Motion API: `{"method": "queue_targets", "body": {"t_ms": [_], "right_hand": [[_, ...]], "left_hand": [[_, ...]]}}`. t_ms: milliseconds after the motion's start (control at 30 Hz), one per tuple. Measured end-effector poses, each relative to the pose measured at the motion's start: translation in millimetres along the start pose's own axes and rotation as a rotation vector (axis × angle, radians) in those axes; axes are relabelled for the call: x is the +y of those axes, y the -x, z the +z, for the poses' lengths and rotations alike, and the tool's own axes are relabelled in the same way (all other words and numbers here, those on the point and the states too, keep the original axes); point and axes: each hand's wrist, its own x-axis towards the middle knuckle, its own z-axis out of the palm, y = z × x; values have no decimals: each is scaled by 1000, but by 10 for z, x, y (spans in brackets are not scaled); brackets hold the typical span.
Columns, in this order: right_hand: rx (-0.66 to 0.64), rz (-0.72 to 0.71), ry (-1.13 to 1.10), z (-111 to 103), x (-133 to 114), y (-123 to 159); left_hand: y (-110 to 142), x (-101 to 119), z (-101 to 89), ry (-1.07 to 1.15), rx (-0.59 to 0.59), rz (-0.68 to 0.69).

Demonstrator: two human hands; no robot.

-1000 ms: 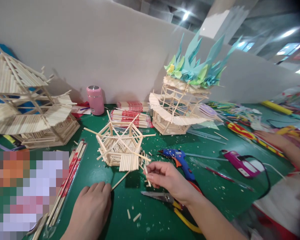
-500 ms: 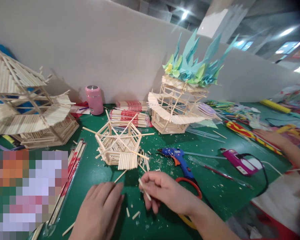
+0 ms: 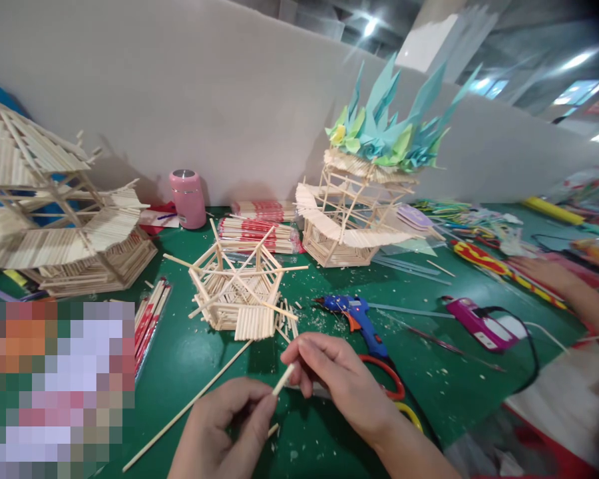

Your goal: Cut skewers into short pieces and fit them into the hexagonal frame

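From my end, the ceiling lamps (image 3: 370, 26) flared into streaks, and soft shadows (image 3: 117, 169) lay on the pale wall (image 3: 180, 93). I saw the table (image 3: 154, 399) clearly enough, but the right edge smeared, its top corner blackened, and coarse blocks (image 3: 54, 386) masked the lower left.

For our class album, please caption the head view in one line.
Left hand grips a short stick beside the right hand, near a small wooden framework and blue glue gun.

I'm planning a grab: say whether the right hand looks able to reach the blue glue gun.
Probably yes: the blue glue gun lies just beyond the right hand, nothing visible stands between them, and the short stick looks pinched by the left hand.
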Motion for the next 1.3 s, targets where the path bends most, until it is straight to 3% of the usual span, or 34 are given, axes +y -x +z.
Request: {"method": "queue_targets", "body": {"t_ms": [67, 167, 467, 567, 667, 767, 900, 1100, 1300], "right_hand": [[14, -16, -22, 2, 9, 2], [0, -24, -27, 13, 9, 32], [51, -233, 282, 43, 3, 91], [129, -207, 477, -148, 53, 204], [216, -77, 806, -496, 173, 436], [273, -55, 1144, -858, 365, 713], [158, 18, 1360, -1096, 582, 918], [100, 89, 1479, -992, 484, 751], [72, -3, 1313, -923, 362, 794]], "left_hand": [[-19, 36, 1, 145, -16, -133], [-30, 38, 17, 270, -40, -217], [-114, 46, 143, 598, -73, -258], [-157, 80, 179, 732, -23, -344], [-173, 95, 196, 901, 8, -432], [-177, 75, 206, 1075, -14, -480], [-185, 42, 215, 1187, -56, -473], [-153, 58, 215, 1227, -63, -490], [-62, 0, 131, 1249, 40, -490]]}}
